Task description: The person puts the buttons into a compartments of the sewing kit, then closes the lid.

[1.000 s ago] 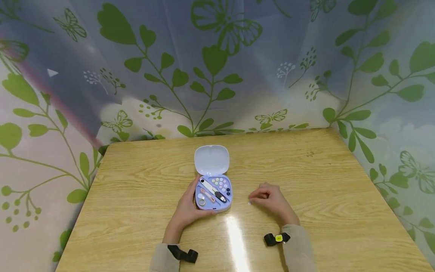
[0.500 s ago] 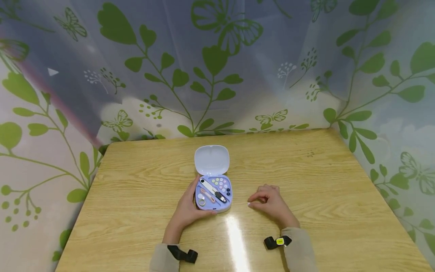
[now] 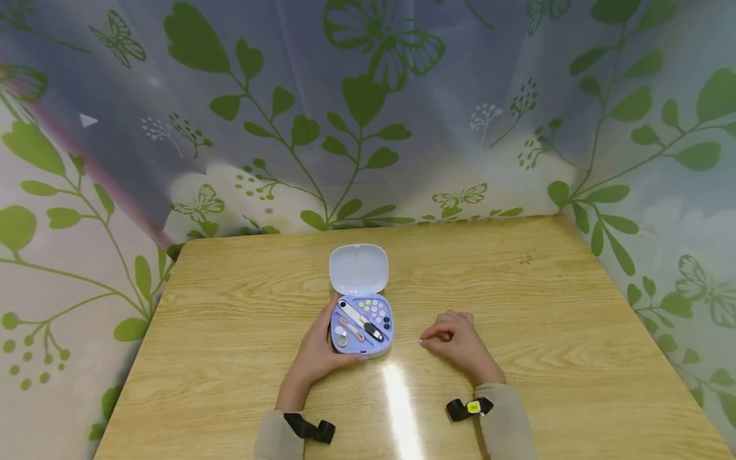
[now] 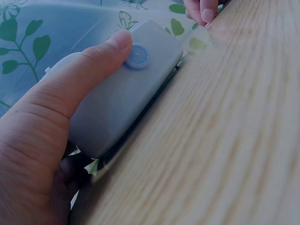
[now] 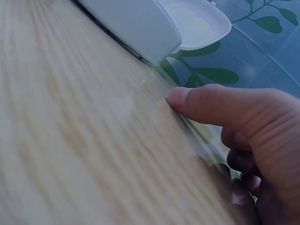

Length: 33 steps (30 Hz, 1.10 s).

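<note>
A lilac sewing box (image 3: 362,350) stands on the wooden table with its white lid (image 3: 359,269) flipped back. My left hand (image 3: 316,351) grips it, fingers around the left side and thumb along the front, where the left wrist view shows the thumb at a round blue catch (image 4: 137,57). To the right of the box, low over the table, my right hand (image 3: 460,345) pinches a small pale button (image 3: 421,342) between thumb and forefinger. That button is mostly hidden by the fingertips. Inside the box lie several small buttons (image 3: 374,310), black ones among them.
Also in the box are a white-and-black tool (image 3: 359,319), a slim pink tool (image 3: 352,328) and a ring-shaped piece (image 3: 342,340). The wooden table (image 3: 241,306) meets a leaf-patterned curtain (image 3: 276,179) at its back edge.
The small button lay just at my right fingertips a second ago; thumb and forefinger now pinch it. The left hand and the box have stayed in place.
</note>
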### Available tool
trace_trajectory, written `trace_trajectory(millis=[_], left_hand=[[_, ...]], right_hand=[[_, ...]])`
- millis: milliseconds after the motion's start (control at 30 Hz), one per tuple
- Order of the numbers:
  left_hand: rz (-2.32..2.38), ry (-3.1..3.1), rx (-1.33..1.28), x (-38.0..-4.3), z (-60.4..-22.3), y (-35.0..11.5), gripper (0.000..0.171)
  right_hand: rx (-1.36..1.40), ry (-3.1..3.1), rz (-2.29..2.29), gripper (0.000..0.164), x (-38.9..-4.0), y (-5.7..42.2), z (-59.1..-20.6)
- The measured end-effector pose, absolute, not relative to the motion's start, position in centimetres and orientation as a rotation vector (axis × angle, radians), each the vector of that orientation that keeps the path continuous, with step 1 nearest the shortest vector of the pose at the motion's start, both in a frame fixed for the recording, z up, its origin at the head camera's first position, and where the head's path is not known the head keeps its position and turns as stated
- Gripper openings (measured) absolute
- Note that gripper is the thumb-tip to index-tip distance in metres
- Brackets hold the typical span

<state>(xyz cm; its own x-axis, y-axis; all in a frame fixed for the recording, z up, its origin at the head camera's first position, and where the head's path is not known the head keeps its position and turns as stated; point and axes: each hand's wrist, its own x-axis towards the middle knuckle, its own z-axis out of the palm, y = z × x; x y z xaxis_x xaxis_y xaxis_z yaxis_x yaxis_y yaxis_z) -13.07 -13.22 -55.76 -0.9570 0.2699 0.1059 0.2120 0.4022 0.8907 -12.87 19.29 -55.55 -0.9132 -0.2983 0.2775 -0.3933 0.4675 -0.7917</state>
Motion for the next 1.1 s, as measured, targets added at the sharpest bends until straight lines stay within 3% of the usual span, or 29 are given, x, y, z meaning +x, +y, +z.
trace_trajectory(millis=[1100], left_hand=[[1.649,2.571,0.439,-13.0,-55.5,-13.2,0.132]], right_hand=[[0.647,-2.542,1.531,0.013,-14.5,17.7,-52.8]])
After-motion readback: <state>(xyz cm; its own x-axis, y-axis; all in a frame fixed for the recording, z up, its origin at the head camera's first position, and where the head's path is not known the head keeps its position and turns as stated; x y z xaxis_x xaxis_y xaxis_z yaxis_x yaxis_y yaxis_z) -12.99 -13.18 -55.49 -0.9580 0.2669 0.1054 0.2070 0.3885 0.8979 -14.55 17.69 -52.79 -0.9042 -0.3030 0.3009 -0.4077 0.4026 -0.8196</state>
